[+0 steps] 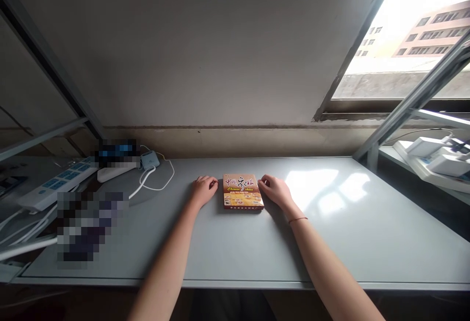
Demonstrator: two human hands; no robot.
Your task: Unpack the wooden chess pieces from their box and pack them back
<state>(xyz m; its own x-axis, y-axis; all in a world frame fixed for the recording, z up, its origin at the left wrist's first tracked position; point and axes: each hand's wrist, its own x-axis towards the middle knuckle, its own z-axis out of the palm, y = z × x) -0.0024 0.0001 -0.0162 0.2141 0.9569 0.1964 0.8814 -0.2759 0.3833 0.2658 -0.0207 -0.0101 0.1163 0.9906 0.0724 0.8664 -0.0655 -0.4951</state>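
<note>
A flat square Chinese chess box, brown and yellow with white characters and yellow lettering, lies on the grey desk in front of me. My left hand rests on the desktop just left of it, fingers curled in and a narrow gap between hand and box. On the other side my right hand lies with its fingers also curled, close by the box's right edge; whether it touches the box I cannot tell. A thin red cord circles my right wrist. Neither hand shows anything in it.
To the left are a white power strip, a blue-grey plug-in block, white cables and two pixelated objects. A wall runs behind the desk. Metal frame bars stand at both sides. White adapters sit on a ledge at right, below a window.
</note>
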